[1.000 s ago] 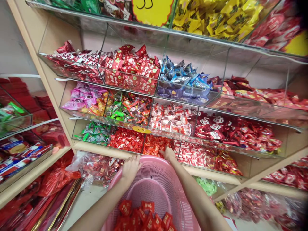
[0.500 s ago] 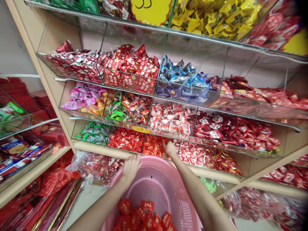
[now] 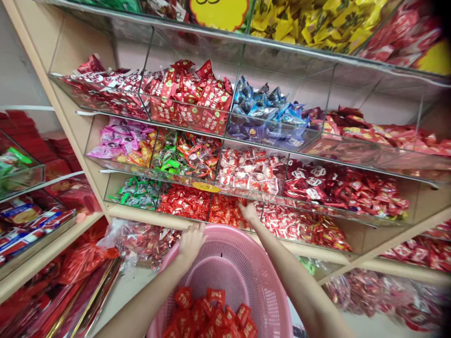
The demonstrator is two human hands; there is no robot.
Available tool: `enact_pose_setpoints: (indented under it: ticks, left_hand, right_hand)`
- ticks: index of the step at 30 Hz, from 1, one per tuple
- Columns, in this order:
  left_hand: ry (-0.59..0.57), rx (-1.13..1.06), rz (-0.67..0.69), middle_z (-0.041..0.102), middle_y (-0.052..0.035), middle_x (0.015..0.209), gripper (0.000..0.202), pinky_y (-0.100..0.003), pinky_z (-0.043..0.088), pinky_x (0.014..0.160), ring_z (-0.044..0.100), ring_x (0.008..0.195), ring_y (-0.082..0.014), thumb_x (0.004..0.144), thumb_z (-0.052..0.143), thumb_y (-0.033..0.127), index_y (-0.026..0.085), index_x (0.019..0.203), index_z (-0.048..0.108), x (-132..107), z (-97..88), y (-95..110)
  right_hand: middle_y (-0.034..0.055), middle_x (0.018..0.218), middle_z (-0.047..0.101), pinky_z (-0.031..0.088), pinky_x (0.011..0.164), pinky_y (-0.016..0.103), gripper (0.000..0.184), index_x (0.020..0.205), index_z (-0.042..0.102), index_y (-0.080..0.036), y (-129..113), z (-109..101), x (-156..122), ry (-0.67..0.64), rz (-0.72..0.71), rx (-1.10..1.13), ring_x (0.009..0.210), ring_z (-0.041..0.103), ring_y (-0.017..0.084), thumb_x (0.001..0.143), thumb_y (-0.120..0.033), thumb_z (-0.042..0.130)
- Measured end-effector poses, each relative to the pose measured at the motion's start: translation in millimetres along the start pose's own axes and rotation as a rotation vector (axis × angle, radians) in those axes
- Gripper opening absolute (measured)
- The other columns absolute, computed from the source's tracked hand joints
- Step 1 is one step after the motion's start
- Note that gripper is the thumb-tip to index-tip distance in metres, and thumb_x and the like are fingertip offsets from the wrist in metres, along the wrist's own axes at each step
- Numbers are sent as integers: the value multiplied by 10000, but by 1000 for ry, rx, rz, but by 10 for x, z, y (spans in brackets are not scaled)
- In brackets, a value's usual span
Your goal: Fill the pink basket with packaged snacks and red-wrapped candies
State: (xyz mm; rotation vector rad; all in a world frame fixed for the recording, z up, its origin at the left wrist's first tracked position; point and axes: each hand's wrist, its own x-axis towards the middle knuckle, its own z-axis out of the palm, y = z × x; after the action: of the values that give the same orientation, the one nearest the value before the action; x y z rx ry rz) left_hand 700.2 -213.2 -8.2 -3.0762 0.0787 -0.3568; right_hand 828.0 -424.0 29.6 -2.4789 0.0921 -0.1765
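Note:
My left hand point(image 3: 192, 241) is closed over the far-left rim of a pink plastic basket point(image 3: 266, 277) with perforated sides. Inside the basket's near part lies a heap of red wrapped candies point(image 3: 211, 314); part of its round bottom shows bare. My right hand point(image 3: 249, 212) reaches past the basket into a lowest-row compartment of similar red wrapped candies point(image 3: 224, 212). Its fingers bend down among the candies and their tips are hidden, so whether they grip any cannot be made out.
Clear-fronted shelves point(image 3: 197, 124) of wrapped sweets rise ahead, with blue packets point(image 3: 269, 105) and yellow packets point(image 3: 313, 23) above. A yellow price tag point(image 3: 205, 187) hangs just over the lowest row. Bagged goods point(image 3: 144, 244) lie below the shelf at left. Another shelf point(image 3: 38, 244) stands at left.
My right hand stays in the red candy compartment, its fingers shifted slightly. My left hand keeps hold of the basket rim, and the view has tilted a little.

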Motion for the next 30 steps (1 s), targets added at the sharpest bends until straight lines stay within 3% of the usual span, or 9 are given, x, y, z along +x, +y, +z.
enact_pose_setpoints:
  ticks: [4,8,12,16,21,26,30]
  left_hand:
    - [-6,17,10,597,-103,899,262,-315,440,682,584,834,-245,859,440,359,173,1030,509,-10,-21,1]
    - [-15,11,14,593,-108,900,260,-319,443,678,585,833,-250,867,421,357,169,1021,511,-16,-55,16]
    - [-28,-14,14,589,-112,919,288,-322,445,691,582,856,-251,867,422,365,169,1062,503,-16,-65,23]
    - [-21,0,23,593,-117,913,303,-327,449,689,581,849,-254,863,428,364,167,1080,505,-17,-69,31]
    - [-15,8,25,595,-117,904,293,-335,449,692,584,840,-260,859,433,363,165,1061,512,-10,-65,42]
    - [-15,-1,21,590,-119,916,297,-337,444,703,578,858,-259,860,430,361,168,1073,506,0,-22,43]
    - [-8,18,29,590,-115,914,292,-332,447,682,579,839,-257,858,432,361,172,1070,500,3,-7,46]
  right_hand:
    - [85,888,659,436,742,287,378,913,586,-143,-94,-148,-256,-22,-178,174,828,595,201,810,-475,437]
    - [9,758,613,436,683,259,329,796,558,-168,-99,-299,-747,-128,-315,279,701,547,146,802,-487,476]
    - [-15,715,531,414,656,245,299,747,510,-173,8,-400,-1362,-349,-421,385,672,483,125,826,-461,486]
    - [-28,708,517,403,630,224,269,791,521,-174,92,-516,-1914,-648,-430,419,658,477,112,852,-432,473]
    - [11,835,610,419,679,217,235,884,583,-174,189,-621,-2343,-896,-589,214,739,552,133,842,-390,501]
    - [69,946,628,425,702,243,257,935,600,-194,387,-460,-2506,-942,-734,-98,846,580,179,812,-412,542]
    - [66,938,626,415,654,234,252,952,608,-214,476,-346,-2543,-920,-799,-191,848,580,175,837,-417,511]
